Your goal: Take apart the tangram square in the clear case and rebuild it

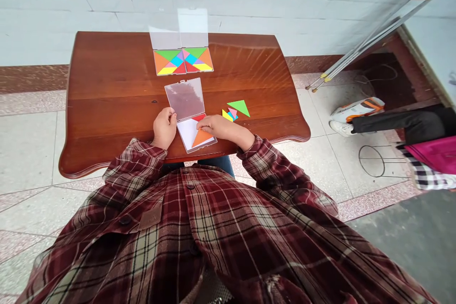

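A small open tangram case [188, 114] lies at the near edge of the wooden table, its clear plastic lid [185, 99] raised toward the far side. My left hand [164, 128] is at the lid's left edge, with its fingers pinching the plastic. My right hand [217, 127] lies across the case's white base [187, 133], fingertips pointing left, just above an orange triangle [202, 137] and a red piece [198, 117]. Any piece beneath that hand is hidden. To its right lie a green triangle [239, 107], a yellow piece [227, 116] and a pink piece [232, 112].
The reddish-brown wooden table [107, 104] has a curved edge. At its far side, an open case holds a filled, multicoloured tangram square [183, 61]. Metal poles lean at the upper right. A white shoe, a dark trouser leg and a pink item lie right of the table.
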`<state>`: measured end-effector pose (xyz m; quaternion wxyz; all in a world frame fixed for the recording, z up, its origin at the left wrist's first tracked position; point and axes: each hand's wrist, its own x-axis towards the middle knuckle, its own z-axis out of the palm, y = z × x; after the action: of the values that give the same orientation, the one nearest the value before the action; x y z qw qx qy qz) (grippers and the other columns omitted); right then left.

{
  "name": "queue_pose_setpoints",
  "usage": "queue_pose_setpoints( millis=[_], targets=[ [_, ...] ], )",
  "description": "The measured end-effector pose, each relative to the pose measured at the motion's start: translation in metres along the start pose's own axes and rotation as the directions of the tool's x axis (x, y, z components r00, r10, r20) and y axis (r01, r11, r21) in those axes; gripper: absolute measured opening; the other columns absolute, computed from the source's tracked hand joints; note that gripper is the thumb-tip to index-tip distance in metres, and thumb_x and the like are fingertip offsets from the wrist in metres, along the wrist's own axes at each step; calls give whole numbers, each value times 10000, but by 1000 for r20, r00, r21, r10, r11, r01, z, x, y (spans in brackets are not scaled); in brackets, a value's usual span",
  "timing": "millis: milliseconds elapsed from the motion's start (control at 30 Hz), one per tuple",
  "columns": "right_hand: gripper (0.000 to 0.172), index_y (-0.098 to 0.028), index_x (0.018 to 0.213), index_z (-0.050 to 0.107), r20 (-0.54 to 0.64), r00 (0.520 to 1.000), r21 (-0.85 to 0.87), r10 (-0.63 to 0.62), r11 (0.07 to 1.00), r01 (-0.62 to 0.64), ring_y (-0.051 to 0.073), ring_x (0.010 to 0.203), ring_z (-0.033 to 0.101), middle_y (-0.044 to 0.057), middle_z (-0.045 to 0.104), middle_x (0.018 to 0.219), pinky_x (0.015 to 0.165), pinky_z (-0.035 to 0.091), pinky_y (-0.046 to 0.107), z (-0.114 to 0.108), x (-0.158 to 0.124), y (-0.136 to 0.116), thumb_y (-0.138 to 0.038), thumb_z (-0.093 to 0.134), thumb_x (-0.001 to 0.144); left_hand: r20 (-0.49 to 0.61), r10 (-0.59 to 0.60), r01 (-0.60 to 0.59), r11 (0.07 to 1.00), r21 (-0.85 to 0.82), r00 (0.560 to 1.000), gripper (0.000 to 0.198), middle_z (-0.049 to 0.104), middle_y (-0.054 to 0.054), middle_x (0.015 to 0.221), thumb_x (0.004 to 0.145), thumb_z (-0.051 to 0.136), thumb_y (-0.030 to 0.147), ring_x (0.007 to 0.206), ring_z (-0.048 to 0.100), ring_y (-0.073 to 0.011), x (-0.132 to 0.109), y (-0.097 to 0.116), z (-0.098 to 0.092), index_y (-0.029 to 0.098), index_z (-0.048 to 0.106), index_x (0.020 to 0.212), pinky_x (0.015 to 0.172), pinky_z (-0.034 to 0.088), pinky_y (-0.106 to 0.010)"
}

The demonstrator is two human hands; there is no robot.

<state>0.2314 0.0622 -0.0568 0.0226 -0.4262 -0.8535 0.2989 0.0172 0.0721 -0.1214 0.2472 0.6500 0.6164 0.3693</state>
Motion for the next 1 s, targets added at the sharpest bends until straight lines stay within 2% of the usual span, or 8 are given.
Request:
queue_pose_setpoints(
  millis=[233, 367, 633, 733, 900, 1000],
  targets=[
    [201, -186, 958, 674, 4, 999, -27, 47, 999, -47, 172, 915, 597, 46, 685, 1008, 787, 386, 256, 5, -7, -5, -145, 490, 887, 2, 7, -7, 1000, 2, 1000, 158, 618, -32, 842, 848, 453, 264, 765, 571, -167, -1, 2, -1, 198, 560, 944, 784, 457, -305],
    [174, -159, 977, 655, 44, 995, -73, 88, 994, -84, 175, 899, 581, 62, 671, 968, 788, 380, 258, 3, -12, -10, -129, 523, 868, 3, 7, -7, 1000, 6, 1000, 144, 616, -34, 829, 845, 454, 255, 737, 561, -164, -1, 2, -1, 198, 557, 927, 747, 452, -300],
    [317, -142, 1168, 612, 69, 983, -94, 171, 982, -164, 196, 929, 610, 92, 672, 1009, 798, 410, 278, 8, -16, -17, -123, 575, 854, 2, 8, -8, 1000, 7, 1000, 133, 618, -34, 845, 847, 460, 250, 739, 566, -163, 0, -1, -1, 201, 552, 930, 756, 456, -304],
    [316, -135, 1184, 608, 94, 976, -137, 197, 974, -183, 206, 958, 616, 106, 667, 1047, 807, 417, 283, 6, -17, -23, -141, 566, 871, 2, 9, -9, 1000, 9, 1000, 142, 619, -39, 854, 846, 465, 249, 750, 570, -167, 1, -2, 0, 195, 554, 942, 770, 458, -309],
    [366, -150, 1248, 575, -1, 983, -132, 182, 975, -181, 211, 1009, 604, 133, 590, 1217, 826, 435, 297, 6, -16, -28, -162, 567, 882, -5, 11, -11, 1000, 12, 1000, 131, 613, -29, 840, 843, 470, 241, 776, 574, -165, 2, -2, 0, 198, 557, 931, 787, 462, -300],
    [408, -172, 1275, 562, 27, 991, -148, 132, 981, -127, 209, 1025, 589, 117, 576, 1219, 836, 428, 290, 10, -14, -27, -132, 575, 869, -6, 13, -13, 1000, 4, 1000, 113, 607, -24, 830, 843, 483, 228, 805, 578, -163, 2, -1, 0, 198, 560, 921, 818, 462, -296]
  ],
)
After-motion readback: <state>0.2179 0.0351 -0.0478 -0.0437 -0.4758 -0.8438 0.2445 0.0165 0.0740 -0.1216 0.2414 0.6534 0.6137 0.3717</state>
